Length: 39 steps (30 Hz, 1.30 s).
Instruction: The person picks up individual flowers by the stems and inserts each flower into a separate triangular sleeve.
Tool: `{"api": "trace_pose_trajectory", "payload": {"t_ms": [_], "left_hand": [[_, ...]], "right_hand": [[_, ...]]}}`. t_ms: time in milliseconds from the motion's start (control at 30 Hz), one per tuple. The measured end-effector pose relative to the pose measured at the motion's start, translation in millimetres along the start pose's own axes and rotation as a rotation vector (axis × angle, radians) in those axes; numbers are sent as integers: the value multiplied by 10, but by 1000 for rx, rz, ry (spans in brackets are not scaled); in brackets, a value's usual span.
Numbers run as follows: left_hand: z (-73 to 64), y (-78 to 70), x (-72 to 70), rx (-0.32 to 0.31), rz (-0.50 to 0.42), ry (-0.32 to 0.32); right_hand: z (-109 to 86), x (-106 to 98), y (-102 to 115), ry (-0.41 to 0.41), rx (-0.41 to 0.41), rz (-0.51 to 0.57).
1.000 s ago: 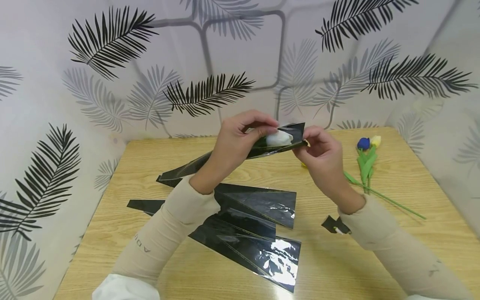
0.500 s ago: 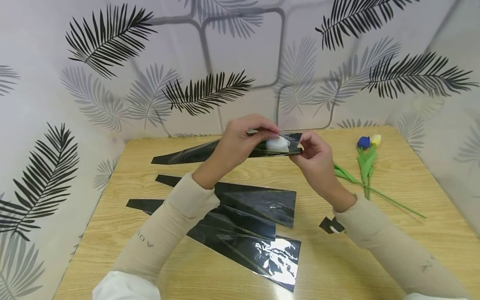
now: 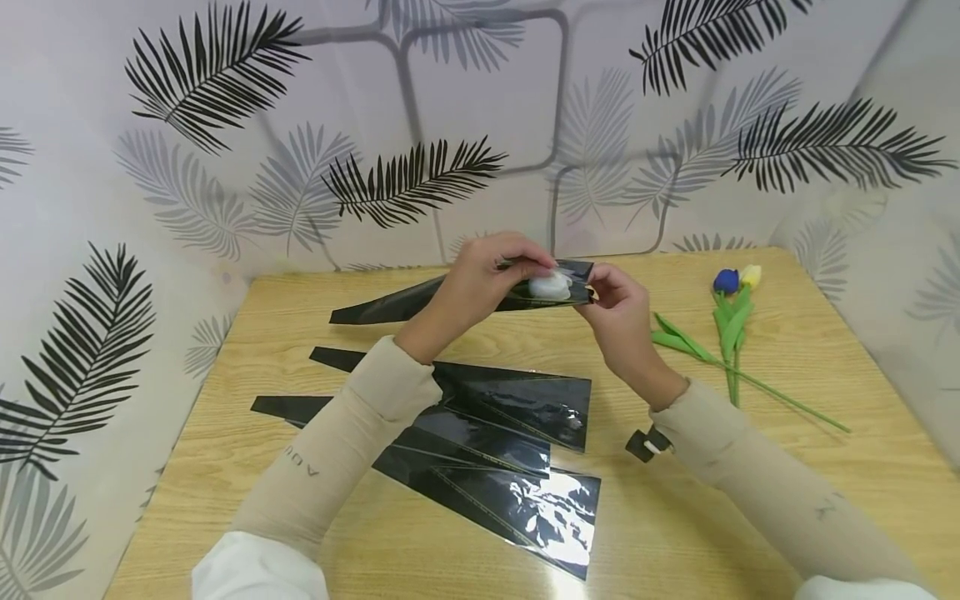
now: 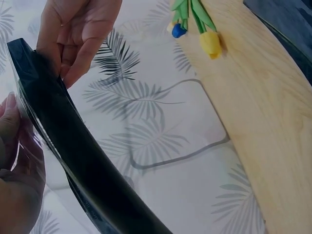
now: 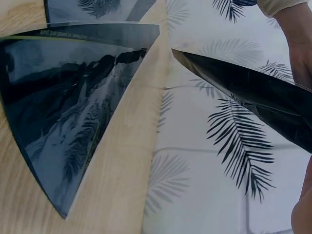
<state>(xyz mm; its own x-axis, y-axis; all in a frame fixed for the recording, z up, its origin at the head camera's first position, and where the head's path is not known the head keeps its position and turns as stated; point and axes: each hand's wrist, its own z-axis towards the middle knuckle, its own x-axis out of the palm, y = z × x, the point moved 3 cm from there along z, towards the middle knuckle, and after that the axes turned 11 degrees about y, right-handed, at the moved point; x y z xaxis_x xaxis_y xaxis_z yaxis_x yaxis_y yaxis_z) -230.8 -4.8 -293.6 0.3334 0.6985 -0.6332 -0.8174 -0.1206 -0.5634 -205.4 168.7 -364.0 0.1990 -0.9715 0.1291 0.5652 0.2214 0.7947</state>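
Observation:
A white artificial tulip [image 3: 550,286] shows through the clear front of a black flower sleeve [image 3: 390,306], held above the back of the table. My left hand [image 3: 483,275] pinches the sleeve's upper edge beside the bloom, thumb against forefinger. At the wide right end, my right hand [image 3: 618,321] pinches the rim between thumb and fingers. In the left wrist view the dark sleeve back [image 4: 92,151] runs between both hands, the right hand [image 4: 80,36] being at its top end. The tulip's stem is hidden inside the sleeve.
Several flat black sleeves [image 3: 517,408] lie overlapping on the wooden table [image 3: 675,542]. To the right lie a blue tulip [image 3: 727,282] and a pale yellow one [image 3: 751,277], with another green stem [image 3: 787,398] crossing theirs. A patterned cloth [image 3: 480,100] hangs behind.
The sleeve has tilted to nearly level, lifting clear of the stack at its narrow end, and then shifted right. My right hand has moved left and slightly down; both hands keep hold.

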Motion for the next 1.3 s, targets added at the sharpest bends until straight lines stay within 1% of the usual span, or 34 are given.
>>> {"api": "trace_pose_trajectory", "payload": {"t_ms": [167, 367, 500, 667, 800, 1000, 1100, 1300], "left_hand": [[-17, 145, 61, -31, 24, 0], [-63, 292, 153, -47, 33, -5], [-79, 357, 211, -57, 38, -15], [-82, 395, 278, -53, 38, -27], [-79, 451, 321, -77, 38, -35], [-87, 541, 373, -130, 17, -22], [-94, 582, 401, -147, 15, -14], [-95, 686, 462, -157, 34, -11]], "right_hand": [[0, -31, -127, -27, 24, -24], [-11, -77, -242, -71, 37, -60], [-29, -113, -316, -83, 50, -77], [-51, -145, -388, -105, 68, -97], [-64, -159, -446, -123, 113, -128], [-98, -160, -537, -159, 230, -158], [-117, -160, -575, -179, 280, -154], [-135, -179, -686, -207, 339, -115]]}}
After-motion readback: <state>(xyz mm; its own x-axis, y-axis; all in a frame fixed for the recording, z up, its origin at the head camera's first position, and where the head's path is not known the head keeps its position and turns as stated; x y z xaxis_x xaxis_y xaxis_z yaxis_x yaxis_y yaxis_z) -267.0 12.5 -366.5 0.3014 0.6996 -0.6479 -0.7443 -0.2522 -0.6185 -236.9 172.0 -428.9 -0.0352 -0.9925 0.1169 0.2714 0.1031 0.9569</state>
